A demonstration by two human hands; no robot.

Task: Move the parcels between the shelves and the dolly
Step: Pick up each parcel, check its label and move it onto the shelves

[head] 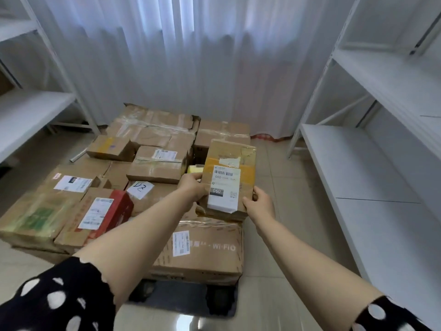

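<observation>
Both hands — left (193,187), right (259,205) — grip a labelled cardboard parcel (229,177) above the stacked boxes (152,163).

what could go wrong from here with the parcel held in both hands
1. The left hand and right hand grip only the near end of the held parcel, so its far end could tip and slip out.
2. The pile on the dolly is uneven; brushing the red box or its neighbours might topple them.
</observation>
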